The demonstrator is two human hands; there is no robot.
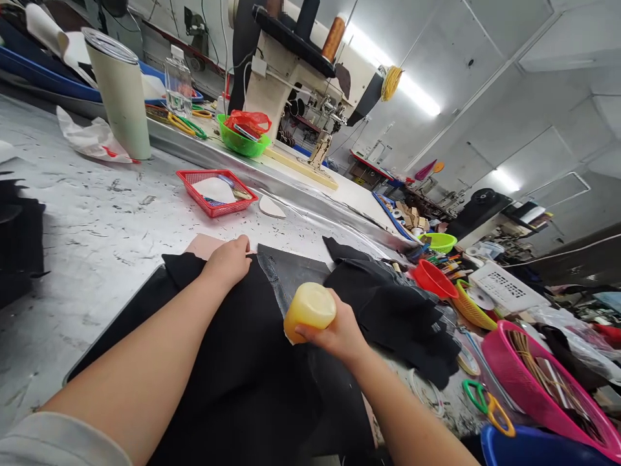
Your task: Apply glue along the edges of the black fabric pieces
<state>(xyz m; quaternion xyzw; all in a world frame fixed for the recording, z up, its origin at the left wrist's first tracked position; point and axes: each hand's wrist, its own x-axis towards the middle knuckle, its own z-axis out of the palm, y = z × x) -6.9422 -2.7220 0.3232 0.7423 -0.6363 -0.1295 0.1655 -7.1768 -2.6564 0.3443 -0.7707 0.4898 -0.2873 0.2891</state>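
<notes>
My right hand [342, 330] is wrapped round a squeeze bottle of yellowish liquid [310, 307], its broad round base facing up. The bottle's lower end points down at the black fabric [242, 362] and is hidden from me. Along the fabric's edge beside it runs a shiny, wet-looking strip [272, 275]. My left hand [230, 262] is closed on the far edge of that fabric, fingertips pressed together. Beneath the fabric lies a dark flat board [116, 323], and a pinkish piece [201, 246] shows just past my left hand.
Black cut pieces [388, 304] are heaped to the right. Beyond the fabric sit a red basket [218, 194] and a white teardrop-shaped piece [272, 207]. A sewing machine [301, 84] stands behind. Green-and-orange scissors [488, 404] and a pink basket [504, 362] lie at right.
</notes>
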